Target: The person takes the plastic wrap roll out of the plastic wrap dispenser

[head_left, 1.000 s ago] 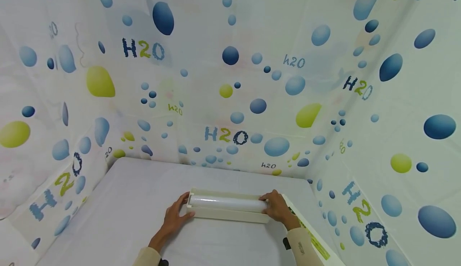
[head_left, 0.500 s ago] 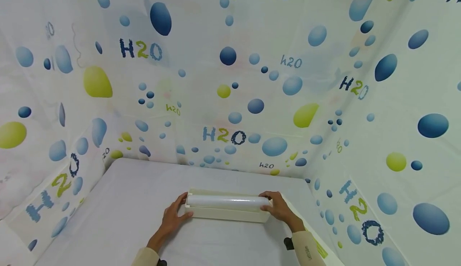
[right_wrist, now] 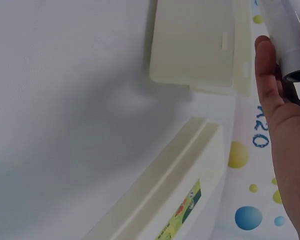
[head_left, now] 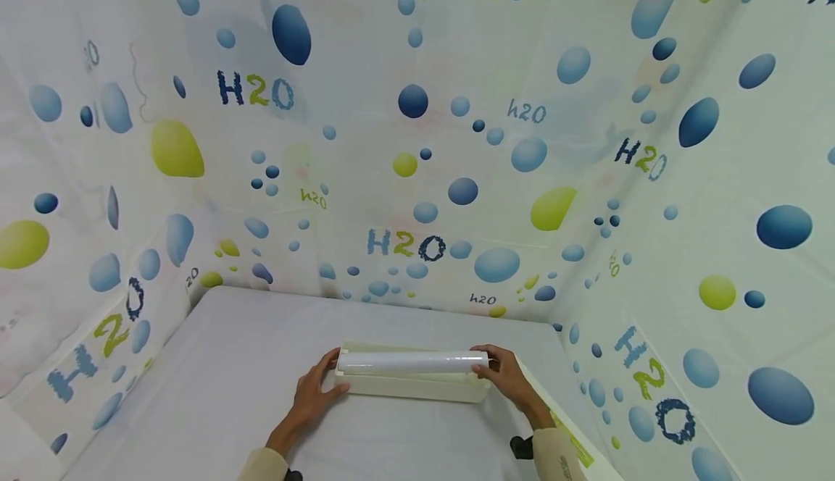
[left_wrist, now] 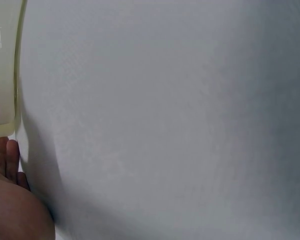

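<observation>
A roll of clear plastic wrap (head_left: 411, 362) lies along an open cream dispenser box (head_left: 417, 388) on the table, its right end raised above the box. My left hand (head_left: 313, 392) grips the box's left end, thumb on the near wall and fingers behind the end. With thumb and fingers, my right hand (head_left: 512, 379) holds the roll's right end. In the right wrist view, the dark hollow core of the roll (right_wrist: 285, 30) shows beside the fingers, above the end of the box (right_wrist: 195, 45). The left wrist view catches only part of the box (left_wrist: 2, 65).
A long cream lid (right_wrist: 155, 195) with a green printed label lies slantwise to the right of the box, partly behind the right forearm. White table cloth (head_left: 248, 350) spreads around. Hanging sheets (head_left: 365, 140) with H2O lettering and blue and green drops enclose the table on three sides.
The roll's right end has risen out of the box in my right hand, which has shifted slightly right. My left hand keeps its grip on the box.
</observation>
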`<state>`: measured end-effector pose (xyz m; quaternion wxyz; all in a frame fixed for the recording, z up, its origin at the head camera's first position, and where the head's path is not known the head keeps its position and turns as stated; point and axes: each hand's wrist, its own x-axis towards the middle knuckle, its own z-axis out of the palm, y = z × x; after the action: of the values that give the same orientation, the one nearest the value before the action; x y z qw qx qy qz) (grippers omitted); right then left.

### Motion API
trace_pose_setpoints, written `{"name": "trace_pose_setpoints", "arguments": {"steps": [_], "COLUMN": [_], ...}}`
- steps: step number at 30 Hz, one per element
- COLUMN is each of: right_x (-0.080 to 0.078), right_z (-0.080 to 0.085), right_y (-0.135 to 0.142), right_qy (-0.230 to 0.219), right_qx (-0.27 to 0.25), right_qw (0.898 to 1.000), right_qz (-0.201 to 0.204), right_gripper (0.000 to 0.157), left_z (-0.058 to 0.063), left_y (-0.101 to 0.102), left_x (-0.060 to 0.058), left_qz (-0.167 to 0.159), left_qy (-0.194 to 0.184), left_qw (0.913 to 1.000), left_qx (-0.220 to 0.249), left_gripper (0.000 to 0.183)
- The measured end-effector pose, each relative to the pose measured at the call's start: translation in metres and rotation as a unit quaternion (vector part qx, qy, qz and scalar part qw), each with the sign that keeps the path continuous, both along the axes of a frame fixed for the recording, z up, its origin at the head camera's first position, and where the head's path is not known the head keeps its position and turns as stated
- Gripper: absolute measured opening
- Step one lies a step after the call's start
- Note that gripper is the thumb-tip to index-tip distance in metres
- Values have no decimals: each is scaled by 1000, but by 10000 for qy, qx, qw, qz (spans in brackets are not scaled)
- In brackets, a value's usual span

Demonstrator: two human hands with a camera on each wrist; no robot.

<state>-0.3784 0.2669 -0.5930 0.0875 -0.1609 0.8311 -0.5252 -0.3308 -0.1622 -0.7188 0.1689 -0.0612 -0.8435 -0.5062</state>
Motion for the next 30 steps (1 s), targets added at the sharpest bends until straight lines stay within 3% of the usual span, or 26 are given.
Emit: {"name": "trace_pose_setpoints", "arguments": {"steps": [5,13,24,30], "right_x": [1,-1,-1,-1], "right_z": [0,-3,-2,-1], "right_y": [2,4,10,12], "right_qy": [-147,-418,-641,-532], "right_qx": [-140,-325,-596,-606], "right_qw": [9998,9984,9959,9966], "right_qz": [-51,-191,-204,-146], "right_gripper": [44,45,53,51], "left_z": [-4,1,1,5], "left_y": [0,2,1,0], "left_x": [0,0,-2,0], "left_qz": [6,83,44,55], "left_qy": [-49,163,-73,-149], "left_qw": [10000,9998,9999,9999], "left_qx": [62,-62,-54,-44], "left_gripper": [79,78,79,80]}}
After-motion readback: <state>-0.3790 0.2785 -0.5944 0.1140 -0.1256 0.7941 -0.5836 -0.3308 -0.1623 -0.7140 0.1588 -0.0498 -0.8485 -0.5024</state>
